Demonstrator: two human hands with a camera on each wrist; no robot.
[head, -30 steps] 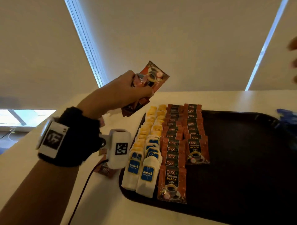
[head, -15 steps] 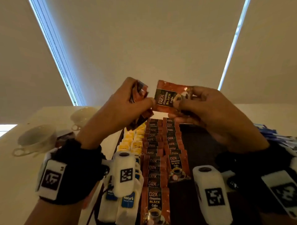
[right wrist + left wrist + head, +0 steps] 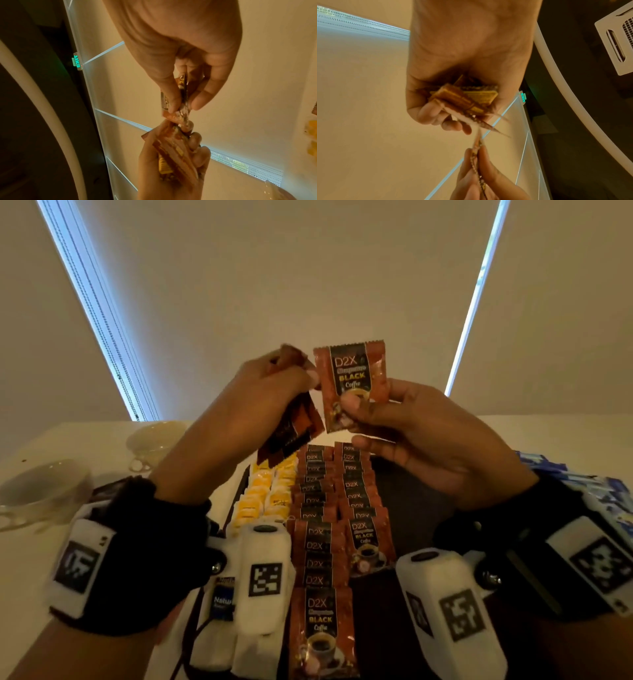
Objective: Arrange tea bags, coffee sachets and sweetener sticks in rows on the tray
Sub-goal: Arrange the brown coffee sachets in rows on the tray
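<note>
Both hands are raised above the black tray (image 3: 418, 494). My left hand (image 3: 274, 385) grips a small bunch of brown coffee sachets (image 3: 294, 429), also seen fanned in its palm (image 3: 467, 100). My right hand (image 3: 373, 412) pinches a single D2X coffee sachet (image 3: 349, 378) between thumb and fingers, upright with its label facing me, right beside the bunch (image 3: 181, 100). On the tray lie two rows of coffee sachets (image 3: 322, 542), yellow tea bags (image 3: 270, 491) to their left, and white sweetener sachets (image 3: 222, 604) near the front left.
Two white cups (image 3: 41, 491) stand on the table at the left. A heap of blue sachets (image 3: 589, 487) lies at the tray's right. The tray's right half is bare black surface. White wrist cameras (image 3: 263, 573) hang under both hands.
My right hand came in from the right, took one coffee sachet from the left hand's bunch and turned it upright. My view swung left, centring on the tray.
</note>
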